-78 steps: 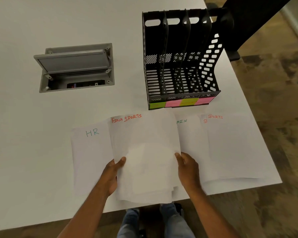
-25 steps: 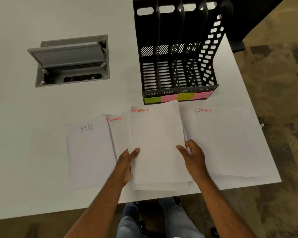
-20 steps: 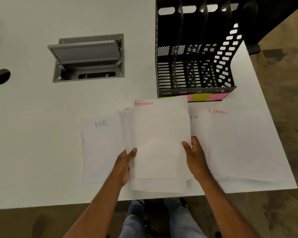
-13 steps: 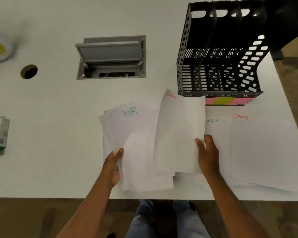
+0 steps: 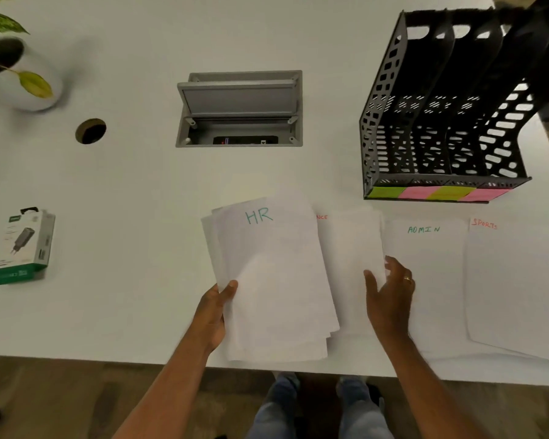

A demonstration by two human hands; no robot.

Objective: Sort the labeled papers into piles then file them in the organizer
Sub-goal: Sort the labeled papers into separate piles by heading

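My left hand (image 5: pixel 215 313) grips the lower left edge of a stack of white sheets, its top sheet marked HR (image 5: pixel 276 274) in green. To its right lies the FINANCE pile (image 5: pixel 351 248), partly covered by the stack. My right hand (image 5: pixel 389 297) hovers over that pile's right edge with fingers spread, holding nothing. Further right lie the ADMIN pile (image 5: pixel 431 274) and the SPORTS pile (image 5: pixel 517 280). The black organizer (image 5: pixel 441 122) stands at the back right, with green and pink notes along its front lip.
A grey open cable box (image 5: pixel 240 109) is sunk into the white table (image 5: pixel 108 185). A round cable hole (image 5: pixel 90 131), a potted plant (image 5: pixel 10 58) and a boxed charger (image 5: pixel 24 245) sit to the left. The table's near edge runs just below the papers.
My right hand has laid the FINANCE sheet on its pile and let go. The stack in my left hand now shows HR on top. The view has swung left.
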